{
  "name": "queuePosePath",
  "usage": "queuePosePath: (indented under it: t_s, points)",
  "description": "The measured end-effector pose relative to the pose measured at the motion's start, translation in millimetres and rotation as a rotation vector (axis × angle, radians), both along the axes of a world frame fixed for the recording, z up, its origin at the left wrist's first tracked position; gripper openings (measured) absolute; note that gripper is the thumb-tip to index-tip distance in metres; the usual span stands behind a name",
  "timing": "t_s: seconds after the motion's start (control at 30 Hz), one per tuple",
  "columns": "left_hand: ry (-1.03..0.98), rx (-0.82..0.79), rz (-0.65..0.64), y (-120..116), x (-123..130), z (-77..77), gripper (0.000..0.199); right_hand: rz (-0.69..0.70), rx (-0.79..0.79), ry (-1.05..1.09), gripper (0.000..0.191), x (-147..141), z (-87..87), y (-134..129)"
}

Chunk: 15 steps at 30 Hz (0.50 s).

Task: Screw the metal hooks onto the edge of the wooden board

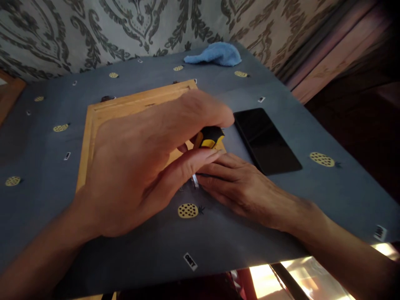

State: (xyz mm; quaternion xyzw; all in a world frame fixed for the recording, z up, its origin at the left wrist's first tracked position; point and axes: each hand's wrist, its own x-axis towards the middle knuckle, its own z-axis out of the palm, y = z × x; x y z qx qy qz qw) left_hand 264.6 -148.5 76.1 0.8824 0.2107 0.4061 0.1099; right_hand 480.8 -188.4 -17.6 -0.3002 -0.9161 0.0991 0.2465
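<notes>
My left hand (137,162) is closed around a screwdriver (212,135) with a black-and-yellow handle. Only the handle's butt end shows between thumb and curled fingers; its shaft is hidden. Beneath that hand lies a shallow wooden frame with a raised rim (83,146), flat on the table. My right hand (246,187) rests low by the frame's near right corner, its fingers pressed together and tips tucked under the left thumb. What they pinch is hidden. A small shiny metal piece (195,181) sticks out just beside these fingers.
A black smartphone (267,141) lies right of the frame. At the back is a crumpled blue cloth (215,54). Small dark fittings (108,98) sit at the frame's far edge. A grey-blue pineapple-print cloth covers the table (150,258), which meets a patterned curtain (140,25) behind.
</notes>
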Motion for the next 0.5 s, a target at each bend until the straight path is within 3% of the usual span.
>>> queuePosePath:
  t_s: [0.27, 0.37, 0.43, 0.5]
  points:
    - [0.132, 0.067, 0.089, -2, 7, 8.4, 0.022, 0.001, 0.014, -0.013, 0.023, -1, 0.8, 0]
    - [0.121, 0.021, 0.111, -1, 11, 11.5, 0.006, -0.002, 0.030, -0.007, 0.024, -2, 2.1, 0]
    - [0.098, -0.037, 0.093, -1, 11, 12.6, 0.019, -0.011, 0.026, -0.017, 0.024, -2, 2.8, 0]
    - [0.094, -0.054, 0.070, -2, 10, 11.9, 0.012, -0.015, 0.019, -0.022, 0.024, -2, 3.0, 0]
